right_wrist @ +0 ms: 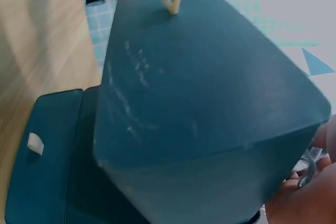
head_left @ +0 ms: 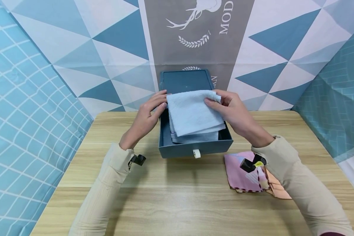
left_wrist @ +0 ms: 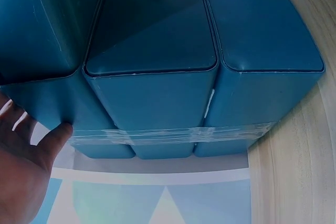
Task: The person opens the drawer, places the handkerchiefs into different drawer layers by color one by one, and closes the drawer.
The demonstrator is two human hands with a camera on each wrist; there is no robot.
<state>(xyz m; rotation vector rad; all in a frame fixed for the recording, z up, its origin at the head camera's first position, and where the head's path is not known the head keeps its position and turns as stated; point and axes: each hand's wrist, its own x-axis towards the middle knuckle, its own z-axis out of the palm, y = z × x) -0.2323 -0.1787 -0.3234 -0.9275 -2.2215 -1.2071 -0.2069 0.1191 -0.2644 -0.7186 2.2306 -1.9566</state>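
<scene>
A folded light blue towel [head_left: 194,113] lies over the open top drawer [head_left: 191,149] of a dark teal drawer box [head_left: 186,80]. My right hand [head_left: 236,113] pinches the towel's far right corner between thumb and fingers; in the right wrist view that hand [right_wrist: 307,195] is partly hidden behind the drawer. My left hand [head_left: 147,114] rests at the drawer's left side, beside the towel's left corner, fingers extended. In the left wrist view, the left thumb [left_wrist: 55,140] touches the box's side. Beneath the towel, more light blue cloth [head_left: 194,137] lies in the drawer.
A folded pink patterned cloth [head_left: 242,173] and an orange cloth [head_left: 277,186] lie on the wooden table [head_left: 177,203] under the right forearm. White pull loops [head_left: 196,153] hang on the drawer fronts. Clear tape [left_wrist: 157,136] runs across the stacked units. A patterned wall covering stands behind.
</scene>
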